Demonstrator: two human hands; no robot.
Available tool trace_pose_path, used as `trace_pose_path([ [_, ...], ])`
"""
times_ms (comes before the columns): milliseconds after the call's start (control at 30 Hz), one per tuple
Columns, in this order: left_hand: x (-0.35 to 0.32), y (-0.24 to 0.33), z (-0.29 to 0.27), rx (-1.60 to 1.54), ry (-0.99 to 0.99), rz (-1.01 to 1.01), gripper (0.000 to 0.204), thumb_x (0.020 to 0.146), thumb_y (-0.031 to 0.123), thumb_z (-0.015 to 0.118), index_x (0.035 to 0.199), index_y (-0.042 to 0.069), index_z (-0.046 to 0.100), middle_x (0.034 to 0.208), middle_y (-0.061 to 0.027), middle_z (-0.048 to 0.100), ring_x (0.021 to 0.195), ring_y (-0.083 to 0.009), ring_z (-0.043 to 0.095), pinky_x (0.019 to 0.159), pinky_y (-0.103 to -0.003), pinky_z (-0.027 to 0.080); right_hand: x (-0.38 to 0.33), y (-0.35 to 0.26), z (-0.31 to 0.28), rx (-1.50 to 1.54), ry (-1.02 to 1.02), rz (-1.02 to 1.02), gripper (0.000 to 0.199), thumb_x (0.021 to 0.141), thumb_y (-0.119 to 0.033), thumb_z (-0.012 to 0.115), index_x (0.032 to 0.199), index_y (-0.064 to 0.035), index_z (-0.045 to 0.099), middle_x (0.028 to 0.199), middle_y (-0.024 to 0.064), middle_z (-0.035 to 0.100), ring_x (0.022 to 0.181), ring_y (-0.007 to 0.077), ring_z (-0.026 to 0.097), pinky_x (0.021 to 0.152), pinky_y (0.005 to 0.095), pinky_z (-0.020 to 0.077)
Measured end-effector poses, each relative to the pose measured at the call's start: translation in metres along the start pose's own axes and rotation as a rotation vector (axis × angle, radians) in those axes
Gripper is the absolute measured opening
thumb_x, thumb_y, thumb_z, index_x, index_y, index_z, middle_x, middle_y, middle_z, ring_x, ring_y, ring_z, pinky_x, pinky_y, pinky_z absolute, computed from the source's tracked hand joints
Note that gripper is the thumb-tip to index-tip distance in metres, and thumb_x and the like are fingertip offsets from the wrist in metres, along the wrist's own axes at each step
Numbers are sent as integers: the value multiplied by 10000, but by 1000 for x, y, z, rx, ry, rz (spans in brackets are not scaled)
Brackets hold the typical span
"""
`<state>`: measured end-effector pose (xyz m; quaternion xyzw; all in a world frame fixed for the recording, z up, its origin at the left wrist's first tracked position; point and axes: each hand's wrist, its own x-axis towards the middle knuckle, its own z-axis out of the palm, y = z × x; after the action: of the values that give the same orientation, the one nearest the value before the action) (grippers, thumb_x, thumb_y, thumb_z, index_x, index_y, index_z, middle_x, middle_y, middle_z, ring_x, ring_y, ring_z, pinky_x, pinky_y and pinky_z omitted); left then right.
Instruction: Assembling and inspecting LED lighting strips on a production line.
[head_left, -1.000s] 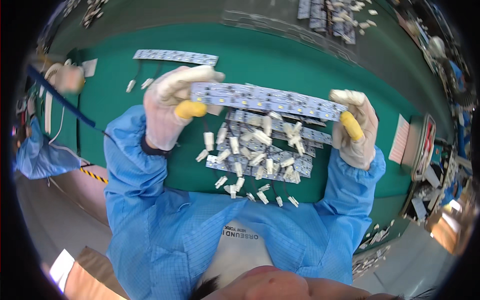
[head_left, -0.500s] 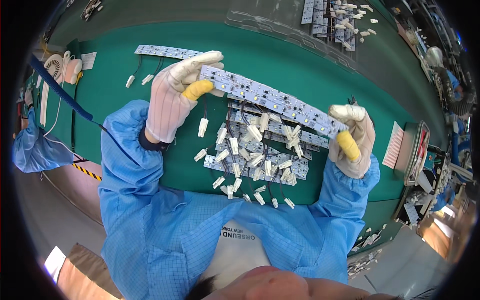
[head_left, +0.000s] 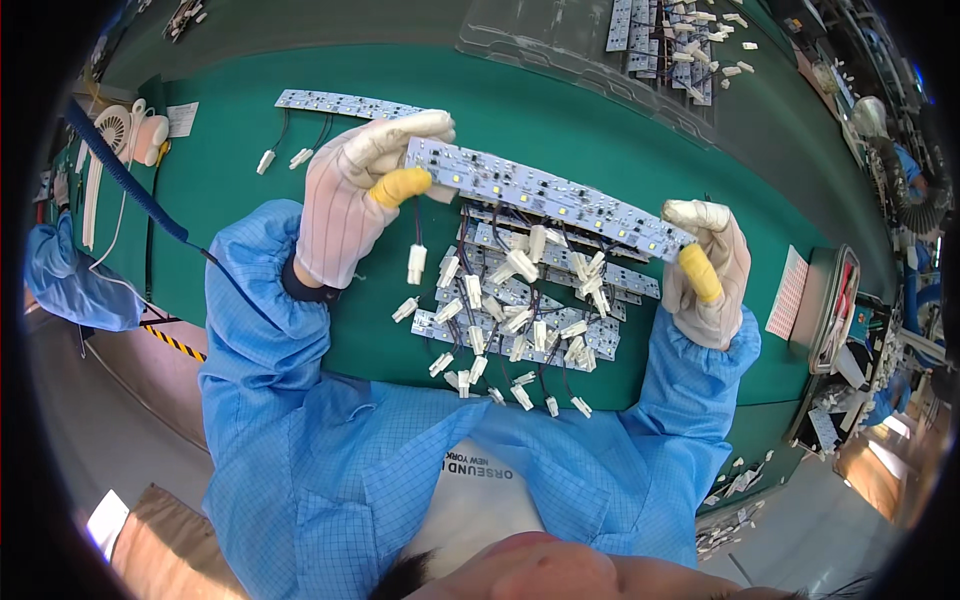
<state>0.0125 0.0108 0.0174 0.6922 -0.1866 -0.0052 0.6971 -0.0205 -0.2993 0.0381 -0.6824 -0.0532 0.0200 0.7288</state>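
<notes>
Left hand (head_left: 355, 205), gloved with a yellow cot on the thumb, is pinched on one end of a long LED strip (head_left: 545, 195); the right hand (head_left: 708, 275) is pinched on the other end, same yellow cot. So the strip is held up in the air between both hands, slanting down toward the right, with its short lead and white connector (head_left: 417, 264) dangling near the left end.

Compared to a second ago, the strip has been lifted higher and tilted, left end up and away, right end dropped a bit. Looks like it's been pulled clear of the pile and is being turned over for a look, though that's only a guess.

Just below, a pile of strips (head_left: 520, 320) with tangled white connectors is spread on the green counter (head_left: 600, 100). Further out, one lone strip (head_left: 340, 103) is laid flat past the left hand, and a clear tray (head_left: 560, 40) with more strips is parked at the far edge.
</notes>
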Motion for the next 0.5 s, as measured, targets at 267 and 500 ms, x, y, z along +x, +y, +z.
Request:
trace_pose_path([
  [267, 0, -2, -2, 136, 67, -31, 407, 844, 196, 626, 1157, -51, 545, 1020, -140, 634, 810, -197, 661, 745, -253, 519, 3, 5, -4, 10, -87, -116, 471, 829, -299, 637, 1089, 71, 505, 889, 110, 624, 411, 23, 407, 372, 162, 300],
  [500, -6, -5, 0, 0, -5, 162, 627, 770, 499, 631, 1101, -31, 577, 927, -166, 630, 685, -178, 633, 665, -265, 522, 7, -5, -2, -250, -17, 55, 385, 884, -301, 559, 1078, 30, 521, 689, -11, 546, 372, 4, 331, 370, 161, 227],
])
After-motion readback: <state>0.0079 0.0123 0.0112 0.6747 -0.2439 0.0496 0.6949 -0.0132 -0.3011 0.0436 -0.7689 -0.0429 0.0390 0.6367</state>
